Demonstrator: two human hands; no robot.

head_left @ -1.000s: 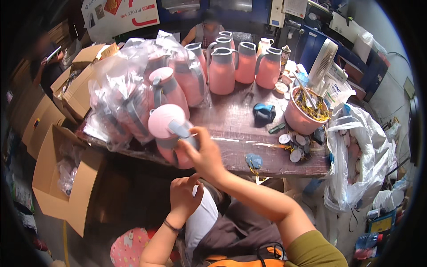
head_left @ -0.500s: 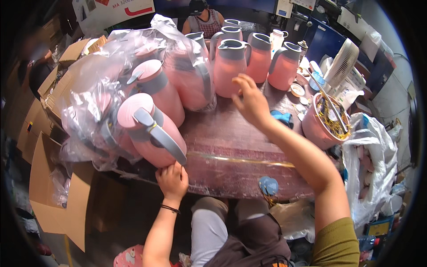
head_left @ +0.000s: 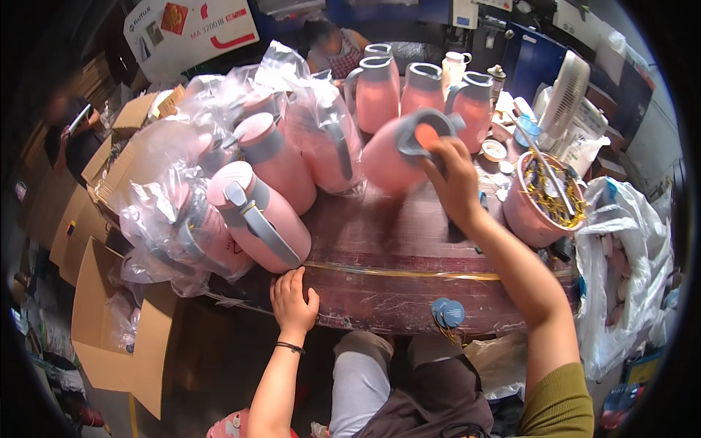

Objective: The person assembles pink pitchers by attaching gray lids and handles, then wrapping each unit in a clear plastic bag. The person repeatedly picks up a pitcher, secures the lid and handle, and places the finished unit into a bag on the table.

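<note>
My right hand (head_left: pixel 456 179) grips a lidless pink jug (head_left: pixel 387 157) by its grey handle side. The jug is tilted, its grey-rimmed mouth turned toward me, with an orange-red glow inside. My left hand (head_left: pixel 293 301) rests on the table's front edge with its thumb apart from its fingers, holding nothing. Just beyond it stands a lidded pink jug (head_left: pixel 281 226) with a grey handle. Another lidded jug (head_left: pixel 281 164) is behind that one. Several jugs wrapped in clear plastic (head_left: pixel 190 233) crowd the left side of the table.
More lidless pink jugs (head_left: pixel 378 102) stand at the back. To the right are a pink bucket (head_left: pixel 529 226) of gold ties, a white fan (head_left: pixel 566 91) and a white plastic bag (head_left: pixel 621 255). Blue round tags (head_left: pixel 449 312) lie near the front edge. An open carton (head_left: pixel 120 350) is at lower left.
My right hand has closed on a lidless jug and tipped it toward me. My left hand still rests at the table edge. The whole view has shifted slightly.
</note>
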